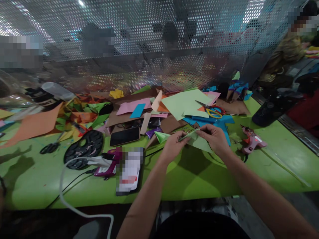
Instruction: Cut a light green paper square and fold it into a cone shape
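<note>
Between my two hands is a piece of light green paper [199, 142], held above the green table. My left hand [174, 144] pinches its left end with thumb and fingers. At the top right edge, my right hand [213, 136] grips the same paper, fingers closed. A pointed light green paper shape [161, 136] shows just left of my left hand; whether it joins the held piece I cannot tell. Behind my hands lie yellow-handled scissors [214, 113] and a large light green sheet [183, 101]. Blue paper [225, 124] lies just beyond my right hand.
A pink glue gun [254, 141] and a dark bottle [267, 109] stand right. To the left are a purple glue gun [108, 166], phones [125, 136], a black palette [83, 149], black scissors [51, 147] and coloured paper scraps. A perforated metal screen [149, 56] rises behind the table.
</note>
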The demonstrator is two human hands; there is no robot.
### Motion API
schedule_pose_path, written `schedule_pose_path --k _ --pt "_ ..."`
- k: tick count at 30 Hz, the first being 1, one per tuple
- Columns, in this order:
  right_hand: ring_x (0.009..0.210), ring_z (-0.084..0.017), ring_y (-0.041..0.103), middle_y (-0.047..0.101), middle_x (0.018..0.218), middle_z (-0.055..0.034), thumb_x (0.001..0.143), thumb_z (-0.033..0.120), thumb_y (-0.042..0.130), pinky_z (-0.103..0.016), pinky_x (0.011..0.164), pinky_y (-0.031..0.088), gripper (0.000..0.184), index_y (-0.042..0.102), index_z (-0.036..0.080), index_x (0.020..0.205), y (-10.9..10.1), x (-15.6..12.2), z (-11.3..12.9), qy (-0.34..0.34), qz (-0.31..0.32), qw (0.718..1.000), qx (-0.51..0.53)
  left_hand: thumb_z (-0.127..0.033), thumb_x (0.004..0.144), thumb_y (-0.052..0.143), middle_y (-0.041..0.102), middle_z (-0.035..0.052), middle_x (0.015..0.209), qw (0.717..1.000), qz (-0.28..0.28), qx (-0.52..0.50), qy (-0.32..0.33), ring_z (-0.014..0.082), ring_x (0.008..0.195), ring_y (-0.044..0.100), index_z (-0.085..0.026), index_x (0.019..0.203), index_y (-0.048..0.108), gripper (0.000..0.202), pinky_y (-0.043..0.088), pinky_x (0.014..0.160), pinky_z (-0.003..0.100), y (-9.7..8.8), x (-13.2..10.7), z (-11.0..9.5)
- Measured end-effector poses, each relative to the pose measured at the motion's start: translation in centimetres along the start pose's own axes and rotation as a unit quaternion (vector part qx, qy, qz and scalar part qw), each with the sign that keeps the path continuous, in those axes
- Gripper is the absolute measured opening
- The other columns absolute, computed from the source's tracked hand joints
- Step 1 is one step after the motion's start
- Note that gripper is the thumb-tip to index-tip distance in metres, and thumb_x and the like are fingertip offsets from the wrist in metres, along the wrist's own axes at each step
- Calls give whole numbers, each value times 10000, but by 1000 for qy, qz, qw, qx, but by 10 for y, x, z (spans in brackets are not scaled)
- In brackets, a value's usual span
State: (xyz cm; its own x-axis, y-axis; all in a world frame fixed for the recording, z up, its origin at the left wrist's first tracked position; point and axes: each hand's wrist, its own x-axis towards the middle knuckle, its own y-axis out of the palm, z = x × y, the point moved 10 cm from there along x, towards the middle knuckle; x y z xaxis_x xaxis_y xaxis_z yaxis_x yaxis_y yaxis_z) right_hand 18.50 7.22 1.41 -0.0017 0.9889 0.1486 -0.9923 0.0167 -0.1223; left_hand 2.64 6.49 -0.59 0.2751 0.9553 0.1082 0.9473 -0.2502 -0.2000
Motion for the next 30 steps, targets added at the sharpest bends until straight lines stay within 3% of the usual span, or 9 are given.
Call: schedule_pose_path --k 5,9,13,16,24,30 --pt "603 -152 515 630 646 0 735 446 727 -275 555 369 250 669 205 702 -2 -5 11 -56 -21 996 -61 -412 854 595 626 2 727 998 28 63 -1 161 719 584 -169 774 620 257 456 669 255 5 -3 -10" --pt "657 -165 573 673 698 -18 776 413 712 -273 597 407 224 695 193 739 5 -9 16 -102 -4 990 -97 -353 783 665 659 -1 772 994 23 103 6 174 773 583 -166 823 675 192 454 699 253 6 -5 -12" --pt "665 -161 575 690 746 -21 748 432 727 -271 602 415 255 710 187 814 14 -3 2 -49 55 996 -56 -313 756 666 657 2 747 996 -10 90 -12 174 746 577 -157 816 690 169 447 692 260 -1 -3 -5" --pt "618 -140 533 655 695 -6 721 441 737 -258 566 387 273 678 175 746 16 0 -5 -20 78 996 -38 -328 757 662 659 9 763 997 -42 62 -21 169 737 574 -152 834 682 193 441 690 262 -12 -1 -4" --pt "631 -149 554 657 673 -1 779 360 701 -259 573 373 186 679 184 723 15 -6 2 -71 58 985 -146 -347 806 643 628 -8 775 991 -47 125 15 156 760 543 -175 827 635 173 399 677 247 -11 -1 -15" --pt "654 -163 571 675 702 -11 751 426 726 -266 586 394 238 701 189 759 19 -4 -5 -36 91 989 -107 -385 834 621 569 -27 694 996 -85 39 9 127 691 497 -175 762 608 223 380 635 227 -20 -2 -10"
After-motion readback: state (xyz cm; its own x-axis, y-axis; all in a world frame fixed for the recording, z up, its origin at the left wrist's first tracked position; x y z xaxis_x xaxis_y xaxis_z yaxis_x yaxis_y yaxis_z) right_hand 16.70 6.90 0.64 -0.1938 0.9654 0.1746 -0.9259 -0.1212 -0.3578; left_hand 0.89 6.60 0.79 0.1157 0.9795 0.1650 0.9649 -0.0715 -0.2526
